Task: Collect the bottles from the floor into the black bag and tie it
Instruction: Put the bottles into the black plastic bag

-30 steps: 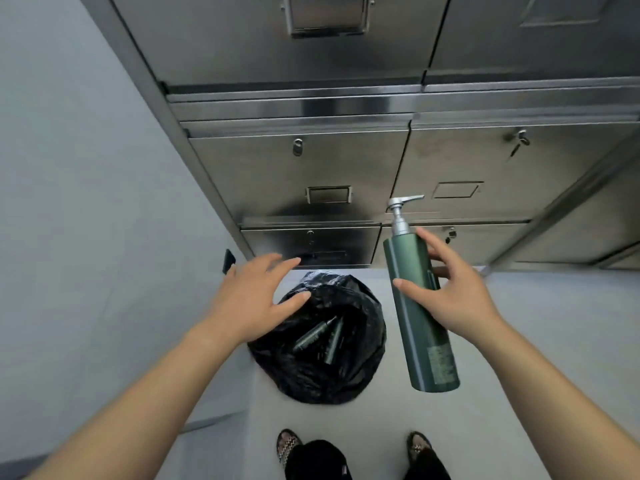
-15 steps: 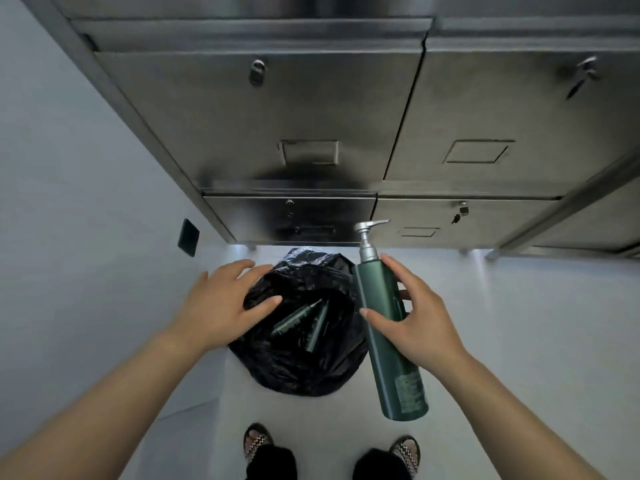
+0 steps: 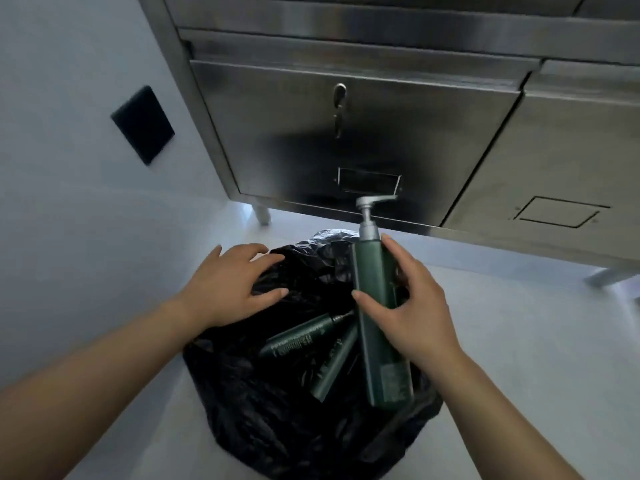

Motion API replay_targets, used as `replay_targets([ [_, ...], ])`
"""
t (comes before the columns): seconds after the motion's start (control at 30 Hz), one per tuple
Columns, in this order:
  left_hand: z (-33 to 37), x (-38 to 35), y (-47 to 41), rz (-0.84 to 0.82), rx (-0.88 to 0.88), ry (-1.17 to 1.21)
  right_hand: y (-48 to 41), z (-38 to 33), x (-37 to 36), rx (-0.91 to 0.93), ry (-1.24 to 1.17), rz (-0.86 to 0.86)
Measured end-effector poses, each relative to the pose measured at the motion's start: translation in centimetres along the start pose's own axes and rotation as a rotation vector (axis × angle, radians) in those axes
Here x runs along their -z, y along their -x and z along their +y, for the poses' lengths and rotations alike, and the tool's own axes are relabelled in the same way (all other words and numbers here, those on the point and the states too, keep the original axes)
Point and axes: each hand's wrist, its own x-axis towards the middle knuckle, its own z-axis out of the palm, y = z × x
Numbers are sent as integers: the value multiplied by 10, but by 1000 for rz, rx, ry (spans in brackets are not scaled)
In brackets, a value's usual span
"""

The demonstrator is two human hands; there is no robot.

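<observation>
A black bag (image 3: 277,427) lies open on the pale floor in front of me. Inside it lie two dark green bottles, one with white lettering (image 3: 301,337) and another (image 3: 334,365) beside it. My right hand (image 3: 412,306) grips a tall green pump bottle (image 3: 377,306) with a silver pump head, held upright over the bag's right side. My left hand (image 3: 230,285) rests with spread fingers on the bag's upper left rim.
A stainless steel cabinet (image 3: 363,133) with drawers stands just behind the bag, raised on short legs (image 3: 261,213). A black wall plate (image 3: 142,124) sits on the white wall at left. Pale floor (image 3: 536,341) extends to the right.
My view has dropped closer to the bag. The pump bottle has moved left and down over the bag's opening. My left hand has come down onto the bag's rim.
</observation>
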Motion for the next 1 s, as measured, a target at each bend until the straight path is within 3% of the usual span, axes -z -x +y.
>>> replay_targets([
  [0.13, -19, -79, -39, 71, 0, -8, -28, 66, -30, 141, 55, 149],
  [0.23, -32, -119, -35, 143, 47, 66, -40, 97, -46, 168, 121, 145],
  [0.43, -38, -140, -18, 180, 152, 154, -11, 120, -59, 109, 136, 22],
  [0.6, -49, -147, -28, 187, 65, 124, -15, 153, -68, 39, 165, 58],
  [0.87, -58, -164, -23, 258, 135, 187, -30, 187, -25, -69, 390, 153],
  [1.0, -55, -174, -22, 225, 94, 198, -20, 178, -38, -7, 178, 232],
])
